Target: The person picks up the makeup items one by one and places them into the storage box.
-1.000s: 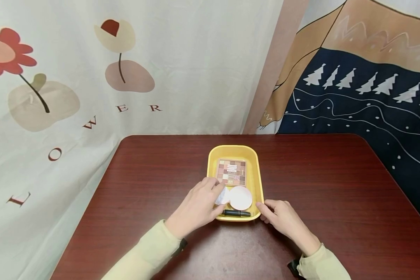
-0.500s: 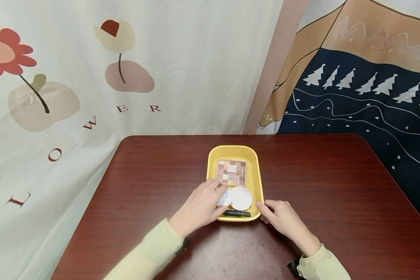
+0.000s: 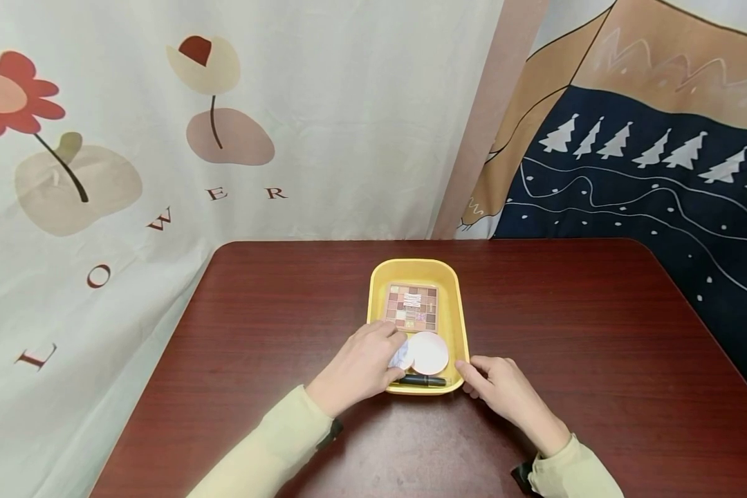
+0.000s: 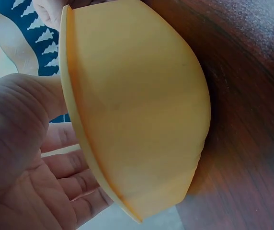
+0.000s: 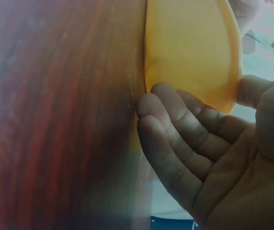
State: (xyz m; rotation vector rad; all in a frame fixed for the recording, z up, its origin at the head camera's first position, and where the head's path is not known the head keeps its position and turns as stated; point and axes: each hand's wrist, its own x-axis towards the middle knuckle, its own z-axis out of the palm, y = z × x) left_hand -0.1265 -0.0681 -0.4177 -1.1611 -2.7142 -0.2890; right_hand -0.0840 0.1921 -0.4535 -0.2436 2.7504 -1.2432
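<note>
A yellow tray (image 3: 453, 325) stands on the table. My left hand (image 3: 361, 360) reaches over its left side, thumb and fingers around a round white-and-blue patterned item (image 3: 401, 355), mostly covered by the hand. Beside that item lies a round pale pink case (image 3: 429, 353). An eyeshadow palette (image 3: 413, 307) sits at the tray's far end, and a black pen-shaped tube (image 3: 425, 380) lies along the near end. My right hand (image 3: 498, 387) grips the near right corner of the tray, thumb at the rim, fingers (image 5: 158, 143) against the outer wall. In the left wrist view the tray wall hides the left fingertips.
The dark red-brown table (image 3: 286, 297) stretches out on both sides of the tray. A white curtain (image 3: 348, 124) with printed flowers hangs behind it, and a dark blue printed cloth (image 3: 629, 180) at the right.
My left hand has shifted slightly right and nearer to me, and the white-and-blue item has moved with it towards the pink case. The right hand and the tray have stayed put.
</note>
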